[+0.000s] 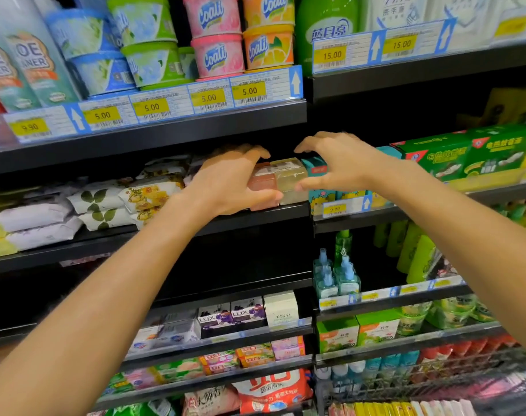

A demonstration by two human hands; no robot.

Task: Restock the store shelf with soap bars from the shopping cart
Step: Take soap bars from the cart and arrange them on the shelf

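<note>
On the middle shelf (255,213) stand two clear-wrapped soap bars side by side: a pink soap bar (263,183) and a pale yellow soap bar (290,178). My left hand (228,181) grips the pink bar, fingers over its top and thumb under its front. My right hand (337,163) curls around the yellow bar from the right, thumb at its front lower corner and fingers arched above it. The shopping cart (436,388) shows at the bottom right, its wire rim over packets inside.
Wrapped soaps with leaf and flower prints (123,202) fill the shelf to the left. Teal boxes (319,181) and green boxes (466,154) sit to the right. Air-freshener tubs (216,55) stand above, boxed soaps (246,313) below.
</note>
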